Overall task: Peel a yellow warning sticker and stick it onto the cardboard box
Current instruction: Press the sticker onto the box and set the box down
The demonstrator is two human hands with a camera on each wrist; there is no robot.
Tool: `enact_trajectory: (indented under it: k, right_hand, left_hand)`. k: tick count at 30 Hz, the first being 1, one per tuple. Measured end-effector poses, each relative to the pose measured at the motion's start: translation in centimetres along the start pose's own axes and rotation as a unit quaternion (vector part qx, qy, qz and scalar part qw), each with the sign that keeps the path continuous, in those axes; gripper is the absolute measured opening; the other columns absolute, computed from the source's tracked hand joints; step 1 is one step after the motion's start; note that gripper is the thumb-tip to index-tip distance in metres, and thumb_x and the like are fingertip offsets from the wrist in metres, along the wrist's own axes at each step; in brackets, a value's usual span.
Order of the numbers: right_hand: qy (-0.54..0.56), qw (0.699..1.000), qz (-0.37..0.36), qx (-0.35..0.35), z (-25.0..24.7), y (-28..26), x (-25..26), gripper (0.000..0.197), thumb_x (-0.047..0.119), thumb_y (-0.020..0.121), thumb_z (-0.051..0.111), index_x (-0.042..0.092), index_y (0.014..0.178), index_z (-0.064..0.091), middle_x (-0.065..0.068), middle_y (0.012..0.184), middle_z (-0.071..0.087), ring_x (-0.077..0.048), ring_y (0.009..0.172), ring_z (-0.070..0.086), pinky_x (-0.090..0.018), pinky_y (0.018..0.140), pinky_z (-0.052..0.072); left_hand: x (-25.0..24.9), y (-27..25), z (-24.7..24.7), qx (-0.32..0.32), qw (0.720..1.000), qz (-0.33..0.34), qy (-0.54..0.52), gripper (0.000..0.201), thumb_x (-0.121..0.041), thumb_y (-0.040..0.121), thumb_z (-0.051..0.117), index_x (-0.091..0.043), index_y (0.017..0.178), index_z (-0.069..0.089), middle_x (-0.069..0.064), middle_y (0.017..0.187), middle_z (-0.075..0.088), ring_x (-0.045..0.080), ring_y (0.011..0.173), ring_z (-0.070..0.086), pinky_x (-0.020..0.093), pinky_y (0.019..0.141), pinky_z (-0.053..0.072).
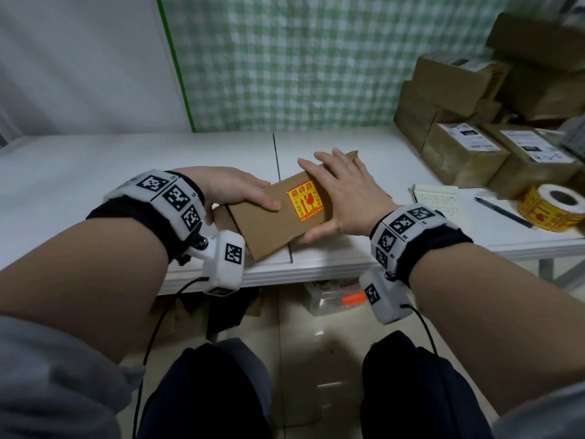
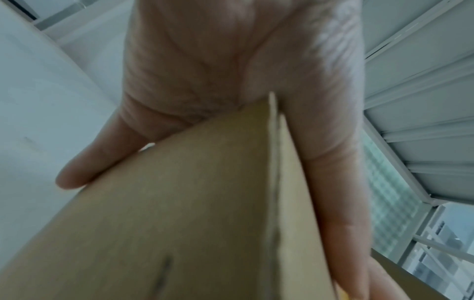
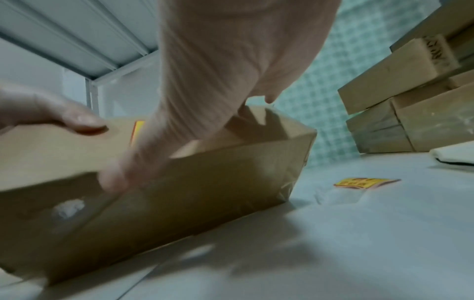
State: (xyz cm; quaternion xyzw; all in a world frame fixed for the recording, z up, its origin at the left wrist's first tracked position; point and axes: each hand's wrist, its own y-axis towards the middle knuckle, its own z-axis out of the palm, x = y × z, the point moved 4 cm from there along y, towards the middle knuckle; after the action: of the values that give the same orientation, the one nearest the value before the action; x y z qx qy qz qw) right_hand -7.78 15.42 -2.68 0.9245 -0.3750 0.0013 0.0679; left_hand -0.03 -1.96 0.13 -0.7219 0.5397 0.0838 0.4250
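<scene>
A brown cardboard box (image 1: 272,226) lies slanted near the front edge of the white table (image 1: 95,185). A yellow and red warning sticker (image 1: 305,201) is stuck flat on its top. My left hand (image 1: 234,191) grips the box's left end, thumb on top and fingers round the far side; the left wrist view shows the box (image 2: 179,223) wedged between thumb and fingers of the left hand (image 2: 231,60). My right hand (image 1: 348,198) lies on the right half with straight, spread fingers, just right of the sticker. In the right wrist view the right hand (image 3: 231,60) covers the box (image 3: 192,192), its thumb on the near edge, beside the sticker (image 3: 137,130).
A roll of yellow stickers (image 1: 552,207) stands at the table's right edge, with a notebook (image 1: 438,201) and a pen (image 1: 503,212) beside it. Labelled cardboard boxes (image 1: 468,147) are stacked at the back right. A loose yellow sticker piece (image 3: 364,182) lies on the table right of the box.
</scene>
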Motion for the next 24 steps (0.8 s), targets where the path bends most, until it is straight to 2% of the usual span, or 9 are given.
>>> enact_trajectory:
  k: [3,6,9,11,13,16,19,22,24]
  right_hand:
    - [-0.032,0.999,-0.02,-0.012,-0.5,0.9,0.1,0.111,0.061,0.057,0.075,0.031,0.147,0.016,-0.005,0.148,0.029,-0.028,0.143,0.02,-0.053,0.116,0.018]
    - [-0.021,0.999,-0.003,-0.037,-0.9,2.7,0.2,0.094,0.047,0.062,0.075,0.028,0.141,0.027,-0.004,0.138,0.037,-0.025,0.134,0.03,-0.055,0.109,0.027]
    - [0.009,0.998,0.043,-0.051,-1.7,5.4,-0.2,0.095,0.049,0.063,0.074,0.03,0.142,0.024,-0.004,0.141,0.035,-0.026,0.136,0.028,-0.062,0.108,0.024]
    - [0.024,0.996,0.066,-0.057,-2.4,7.2,-0.8,0.099,0.048,0.063,0.076,0.03,0.144,0.022,-0.005,0.144,0.033,-0.027,0.137,0.027,-0.064,0.109,0.021]
    - [0.035,0.994,0.081,-0.061,-2.9,9.0,-1.5,0.101,0.046,0.062,0.077,0.029,0.145,0.022,-0.005,0.145,0.032,-0.027,0.137,0.027,-0.066,0.109,0.019]
    - [0.026,0.991,0.099,-0.086,-2.8,11.1,-2.9,0.098,0.045,0.063,0.077,0.03,0.144,0.024,-0.008,0.149,0.029,-0.028,0.139,0.024,-0.063,0.111,0.02]
    - [0.04,0.979,0.133,-0.148,-2.7,12.3,-4.7,0.091,0.044,0.064,0.078,0.029,0.141,0.031,-0.012,0.15,0.026,-0.034,0.136,0.028,-0.052,0.109,0.031]
    - [0.004,0.969,0.157,-0.191,-2.4,12.8,-5.7,0.061,0.045,0.075,0.07,0.017,0.123,0.045,-0.012,0.129,0.044,-0.031,0.116,0.046,-0.038,0.084,0.043]
    - [-0.003,0.976,0.165,-0.144,-1.6,13.5,-6.2,0.042,0.043,0.083,0.061,0.013,0.111,0.054,-0.01,0.111,0.058,-0.028,0.095,0.054,-0.032,0.069,0.039]
  left_hand:
    - [0.2,0.0,-1.0,-0.041,0.999,-0.007,0.021,0.026,-0.046,0.078,0.066,-0.047,0.103,0.06,-0.006,0.09,0.065,0.019,0.083,0.059,0.039,0.084,0.045]
    - [0.1,1.2,-2.9,-0.126,0.989,0.03,0.073,0.066,-0.048,0.066,0.077,-0.033,0.127,0.056,0.001,0.112,0.064,0.022,0.1,0.06,0.036,0.084,0.05]
    - [-0.7,2.7,-4.7,-0.242,0.939,0.06,0.237,0.113,-0.059,0.048,0.081,-0.03,0.145,0.03,0.011,0.135,0.041,0.03,0.122,0.042,0.045,0.102,0.042]
    - [-1.4,3.6,-5.5,-0.295,0.901,0.073,0.31,0.123,-0.061,0.043,0.081,-0.031,0.146,0.021,0.013,0.133,0.033,0.032,0.123,0.034,0.049,0.101,0.041]
    - [-1.9,4.9,-6.6,-0.319,0.883,0.092,0.332,0.119,-0.054,0.046,0.082,-0.029,0.145,0.021,0.012,0.129,0.033,0.032,0.121,0.033,0.049,0.097,0.043]
    - [-2.6,7.9,-8.6,-0.329,0.891,0.092,0.299,0.103,-0.041,0.054,0.08,-0.025,0.142,0.029,0.012,0.128,0.036,0.034,0.119,0.036,0.047,0.098,0.042]
    - [-3.1,11.2,-10.8,-0.317,0.914,0.061,0.245,0.099,-0.037,0.059,0.081,-0.024,0.143,0.032,0.012,0.133,0.037,0.035,0.123,0.035,0.047,0.097,0.039]
    - [-3.2,14.4,-12.4,-0.284,0.932,0.033,0.223,0.105,-0.037,0.056,0.083,-0.025,0.146,0.03,0.013,0.139,0.036,0.035,0.125,0.038,0.048,0.1,0.042]
    - [-3.2,16.0,-13.2,-0.266,0.941,0.02,0.21,0.107,-0.035,0.057,0.084,-0.026,0.147,0.028,0.012,0.143,0.035,0.034,0.127,0.04,0.047,0.102,0.042]
